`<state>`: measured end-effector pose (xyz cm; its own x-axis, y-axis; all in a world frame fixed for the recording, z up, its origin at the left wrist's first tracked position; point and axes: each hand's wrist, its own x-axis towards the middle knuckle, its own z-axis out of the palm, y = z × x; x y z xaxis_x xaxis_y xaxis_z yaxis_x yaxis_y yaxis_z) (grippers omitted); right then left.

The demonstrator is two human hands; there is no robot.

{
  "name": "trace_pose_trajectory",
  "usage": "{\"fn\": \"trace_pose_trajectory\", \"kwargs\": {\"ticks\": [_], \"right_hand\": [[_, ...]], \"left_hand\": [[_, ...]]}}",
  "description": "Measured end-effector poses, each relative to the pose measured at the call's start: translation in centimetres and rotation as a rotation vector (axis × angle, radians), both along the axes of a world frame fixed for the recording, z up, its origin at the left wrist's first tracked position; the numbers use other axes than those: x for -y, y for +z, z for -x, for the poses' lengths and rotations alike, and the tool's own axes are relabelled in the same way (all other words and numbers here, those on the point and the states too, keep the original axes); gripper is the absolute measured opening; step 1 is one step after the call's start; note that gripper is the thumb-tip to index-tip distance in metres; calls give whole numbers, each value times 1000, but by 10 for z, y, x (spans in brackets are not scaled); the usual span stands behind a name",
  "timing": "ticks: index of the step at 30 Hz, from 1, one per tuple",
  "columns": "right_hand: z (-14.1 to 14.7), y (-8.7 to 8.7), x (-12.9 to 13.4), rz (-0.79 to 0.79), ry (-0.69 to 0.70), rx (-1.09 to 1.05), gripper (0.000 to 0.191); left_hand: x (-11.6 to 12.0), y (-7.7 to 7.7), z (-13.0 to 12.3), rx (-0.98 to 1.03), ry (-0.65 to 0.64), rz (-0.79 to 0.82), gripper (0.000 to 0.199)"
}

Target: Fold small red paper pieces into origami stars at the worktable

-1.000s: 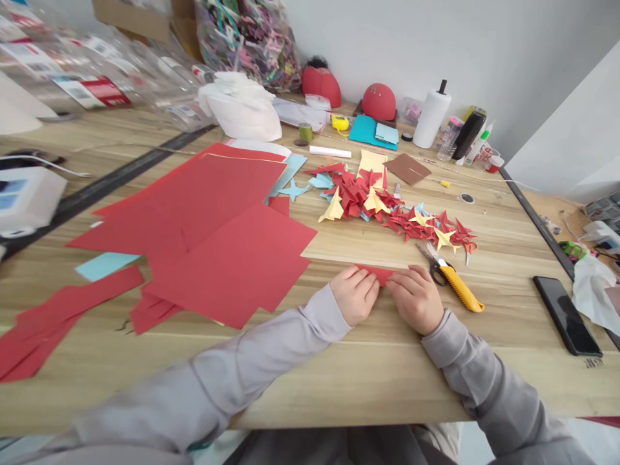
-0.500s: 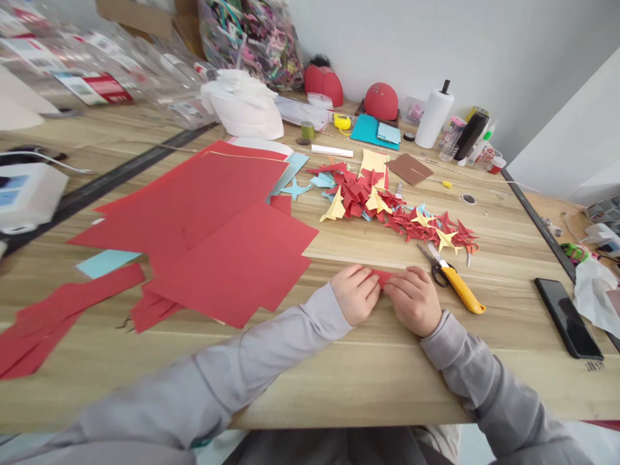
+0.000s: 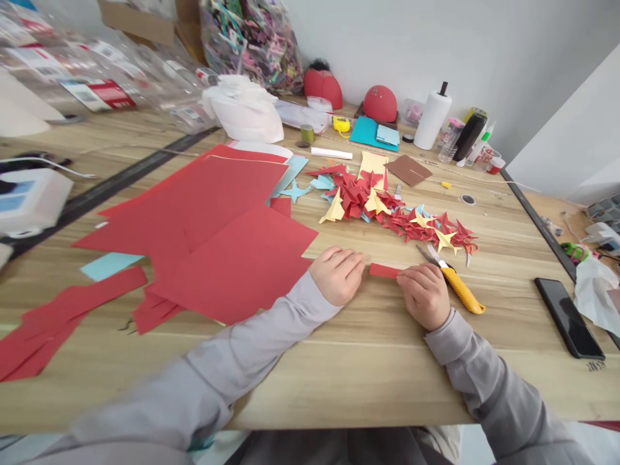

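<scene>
One red strip (image 3: pixel 384 270) lies flat on the table (image 3: pixel 339 381), between the two hands. The left hand (image 3: pixel 338 276) is open and flat, fingers loosely spread, holding nothing, its fingertips just short of the strip's left end. The right hand (image 3: pixel 423 296) is curled, its fingers on the strip's right end, apparently pinching it.

Just beyond the right hand are one pair of scissors (image 3: pixel 433 258) and one yellow knife (image 3: pixel 460 290), the knife lying against the scissors. They crowd that side, while a wide band of bare wood runs from the hands to the table's near edge. A narrower strip of wood separates the hands from the long pile of paper stars (image 3: pixel 387 210), too many to count. To the left, at least three big red sheets (image 3: pixel 227 258) overlap, their edge close to the left hand. Farther back stand two red domes (image 3: pixel 380 103) and one paper towel roll (image 3: pixel 433 121); one phone (image 3: pixel 566 320) lies well right.
</scene>
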<state>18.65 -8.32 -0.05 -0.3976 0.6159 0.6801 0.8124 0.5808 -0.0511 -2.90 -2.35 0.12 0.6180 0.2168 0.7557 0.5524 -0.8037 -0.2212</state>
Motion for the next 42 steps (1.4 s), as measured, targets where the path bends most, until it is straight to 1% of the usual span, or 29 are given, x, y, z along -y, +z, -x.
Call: {"fn": "trace_pose_trajectory", "kwargs": {"ticks": [3,6,10,14,20,32,38,40,42], "right_hand": [[6,-1,2,13,48,21,20],[10,-3,4,10,73,16,20],[16,-1,5,30,88,35,17],[20,3,7,44,116,90,16],[17,5,7,38,89,68,11],[-1,5,0,26,-3,64,12],[-13,2,-4,-8,-74,-18,11],[-12,3,-4,5,-72,-49,11],[-7,4,-2,31,-33,-44,12]], "left_hand": [[11,1,-10,11,-54,46,17],[18,-3,-17,28,-122,36,12],[19,-8,-22,41,-150,19,14],[22,-10,-23,32,-172,9,18],[23,-10,-18,-6,-165,23,13],[15,-5,-12,31,-114,-8,14],[13,-7,-8,40,-97,-3,16],[12,-8,-8,39,-100,7,18],[12,-8,-9,42,-114,15,18]]}}
